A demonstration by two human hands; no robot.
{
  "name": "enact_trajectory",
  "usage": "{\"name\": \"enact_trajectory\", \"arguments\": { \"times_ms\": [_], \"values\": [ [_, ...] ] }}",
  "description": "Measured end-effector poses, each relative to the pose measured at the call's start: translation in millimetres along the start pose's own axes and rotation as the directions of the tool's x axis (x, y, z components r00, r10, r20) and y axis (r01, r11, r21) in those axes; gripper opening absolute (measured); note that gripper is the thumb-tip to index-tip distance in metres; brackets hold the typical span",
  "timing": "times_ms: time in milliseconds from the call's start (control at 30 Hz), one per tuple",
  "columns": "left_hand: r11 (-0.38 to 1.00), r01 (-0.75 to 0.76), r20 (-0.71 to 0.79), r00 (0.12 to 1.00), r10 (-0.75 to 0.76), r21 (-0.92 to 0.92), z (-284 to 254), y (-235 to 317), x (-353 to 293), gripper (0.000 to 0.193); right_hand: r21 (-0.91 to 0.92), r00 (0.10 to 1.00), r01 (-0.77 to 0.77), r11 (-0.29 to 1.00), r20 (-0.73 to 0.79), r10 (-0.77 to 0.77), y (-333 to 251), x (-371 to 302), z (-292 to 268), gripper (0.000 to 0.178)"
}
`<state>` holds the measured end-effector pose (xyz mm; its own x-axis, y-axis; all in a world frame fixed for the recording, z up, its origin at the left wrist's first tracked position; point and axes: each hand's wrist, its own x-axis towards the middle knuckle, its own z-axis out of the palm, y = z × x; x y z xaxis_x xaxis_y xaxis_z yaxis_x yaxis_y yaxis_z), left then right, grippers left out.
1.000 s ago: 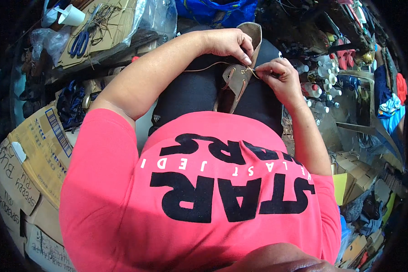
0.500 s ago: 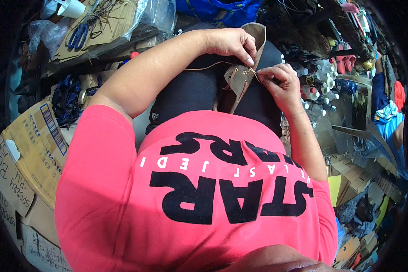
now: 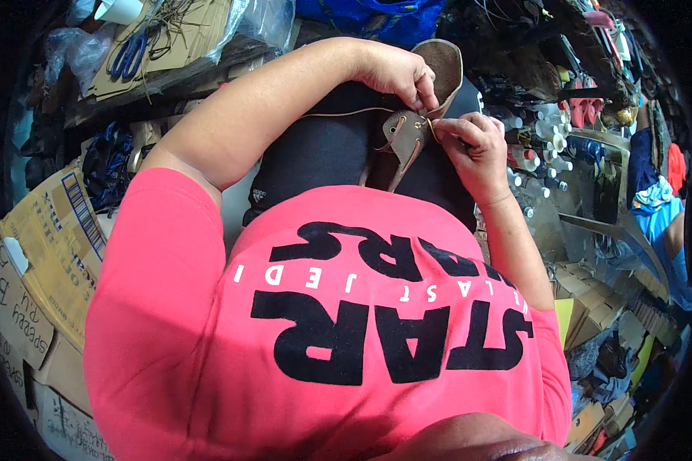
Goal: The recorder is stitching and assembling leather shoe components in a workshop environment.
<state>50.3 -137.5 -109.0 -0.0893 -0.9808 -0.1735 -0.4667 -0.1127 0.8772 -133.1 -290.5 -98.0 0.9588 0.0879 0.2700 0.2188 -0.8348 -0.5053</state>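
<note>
Across my lap lies a brown leather shoe upper [image 3: 446,64], with eyelets and a thin tan lace [image 3: 338,114] through its near flap. The lace trails off to the left under my forearm. My left hand [image 3: 404,77] is closed at the upper's far side, its thumb and fingertips pinching the leather edge just above the flap. On the right, my right hand [image 3: 475,146] is closed too, with thumb and forefinger pinching a short stretch of lace beside an eyelet. The exact lace end between those fingertips is too small to make out.
Flat cardboard pieces with blue-handled scissors [image 3: 129,57] lie on a bench at the far left, near a white cup [image 3: 118,9]. Several plastic bottles [image 3: 542,157] stand to the right. Cardboard boxes [image 3: 42,253] are at my left, a blue bag [image 3: 369,17] ahead.
The far end of the upper has tipped so more of its rough inner face shows. My left fingers have shifted slightly right, toward the eyelets; the right hand stays nearly in place.
</note>
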Motion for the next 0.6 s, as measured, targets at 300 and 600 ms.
{"name": "enact_trajectory", "arguments": {
  "times_ms": [300, 600],
  "values": [
    [0.997, 0.013, 0.050, 0.999, -0.017, 0.081, -1, 5, 3, 0.027, -0.253, 0.974, 0.072, 0.965, 0.227, -0.013, -25, 19, -18, 0.012],
    [0.934, 0.003, -0.009, 1.000, 0.001, 0.358, -2, 18, 6, 0.027, -0.400, 0.898, 0.283, 0.872, 0.429, -0.095, -44, 48, -30, 0.017]
  ]
}}
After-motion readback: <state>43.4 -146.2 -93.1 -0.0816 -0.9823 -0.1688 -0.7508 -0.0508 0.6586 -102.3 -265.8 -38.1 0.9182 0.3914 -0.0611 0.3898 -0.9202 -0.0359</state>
